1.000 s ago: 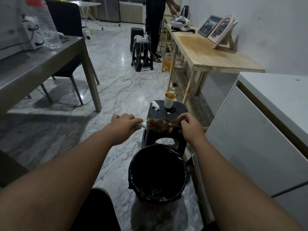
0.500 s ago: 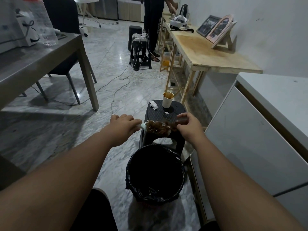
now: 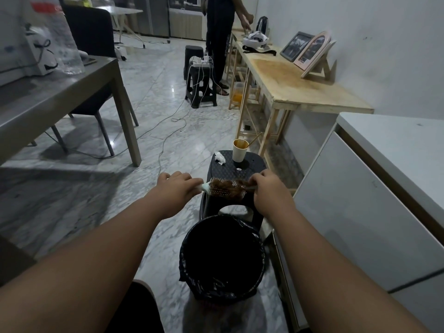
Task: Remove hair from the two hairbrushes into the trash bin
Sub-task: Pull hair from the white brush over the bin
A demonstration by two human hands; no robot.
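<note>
A hairbrush (image 3: 224, 190) with a pale handle and a head matted with brown hair is held level in the air, over the near edge of a black stool (image 3: 236, 167). My left hand (image 3: 179, 187) is closed around its handle. My right hand (image 3: 269, 188) pinches the brown hair at the far end of the brush head. A round trash bin (image 3: 222, 257) lined with a black bag stands on the floor just below and nearer to me. Only one hairbrush is in view.
On the stool stand a paper cup (image 3: 239, 150) with a stick in it and a crumpled tissue (image 3: 219, 157). A white cabinet (image 3: 360, 212) is close on the right, a grey table (image 3: 60, 92) on the left. A person (image 3: 219, 37) stands at the far wooden bench (image 3: 295, 85). Cables cross the floor.
Both hands stay on the brush at about the same spot over the stool. My view has tilted slightly, and the brush and bin sit a little higher in frame.
</note>
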